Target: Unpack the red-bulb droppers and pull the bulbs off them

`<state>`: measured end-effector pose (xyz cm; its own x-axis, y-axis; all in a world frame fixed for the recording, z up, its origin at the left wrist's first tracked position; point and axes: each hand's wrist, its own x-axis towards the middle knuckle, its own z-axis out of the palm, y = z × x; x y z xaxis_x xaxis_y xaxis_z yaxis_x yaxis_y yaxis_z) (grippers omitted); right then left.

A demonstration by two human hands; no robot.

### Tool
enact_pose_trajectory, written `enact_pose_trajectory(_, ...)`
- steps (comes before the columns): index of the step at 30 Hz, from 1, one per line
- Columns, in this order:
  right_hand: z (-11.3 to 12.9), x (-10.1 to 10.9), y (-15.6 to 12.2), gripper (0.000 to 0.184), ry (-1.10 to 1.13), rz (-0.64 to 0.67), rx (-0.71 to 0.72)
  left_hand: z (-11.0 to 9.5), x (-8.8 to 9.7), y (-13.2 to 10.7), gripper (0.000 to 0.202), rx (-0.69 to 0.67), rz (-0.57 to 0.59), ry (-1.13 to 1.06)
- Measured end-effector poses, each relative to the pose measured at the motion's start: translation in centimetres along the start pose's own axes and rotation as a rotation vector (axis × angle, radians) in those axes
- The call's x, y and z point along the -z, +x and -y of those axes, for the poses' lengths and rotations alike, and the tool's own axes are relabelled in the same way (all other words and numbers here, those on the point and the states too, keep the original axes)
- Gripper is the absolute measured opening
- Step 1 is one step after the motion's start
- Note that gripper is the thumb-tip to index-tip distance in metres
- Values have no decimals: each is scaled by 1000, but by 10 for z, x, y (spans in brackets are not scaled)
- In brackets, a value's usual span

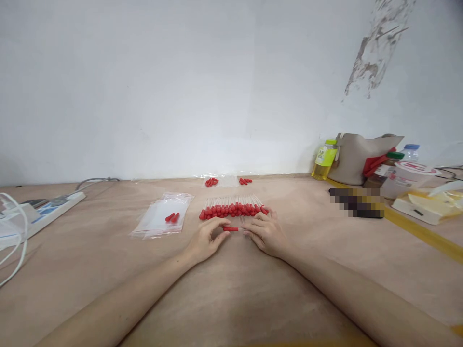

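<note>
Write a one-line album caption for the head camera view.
Left hand and right hand hold one red-capped dropper on a table, near a row of droppers.

One small dropper with a red rubber bulb and thin clear tube (pixel 230 229) lies sideways, low over the wood. The left hand (pixel 206 241) pinches its bulb end, just before the tight row of matching red-bulbed droppers (pixel 233 210), whose tubes point away.
</note>
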<state>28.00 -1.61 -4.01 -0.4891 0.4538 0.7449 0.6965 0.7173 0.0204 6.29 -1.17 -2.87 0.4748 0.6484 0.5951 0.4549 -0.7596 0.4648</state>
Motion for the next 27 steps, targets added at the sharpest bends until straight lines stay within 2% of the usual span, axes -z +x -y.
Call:
enact_pose_trajectory(4, 2, 3, 1, 20, 5, 24, 9, -2, -3, 3, 21, -75, 92, 202)
enact_pose_trajectory(9, 1, 2, -2, 19, 2, 52, 44, -1, -4, 3, 20, -78, 121, 327)
enact_pose_trajectory(23, 4, 5, -3, 20, 39, 74, 60, -8, 0, -2, 25, -88, 174, 313)
enact_pose_trajectory(27, -1, 8, -6, 21, 56, 52, 40, -3, 5, -5, 27, -80, 161, 315)
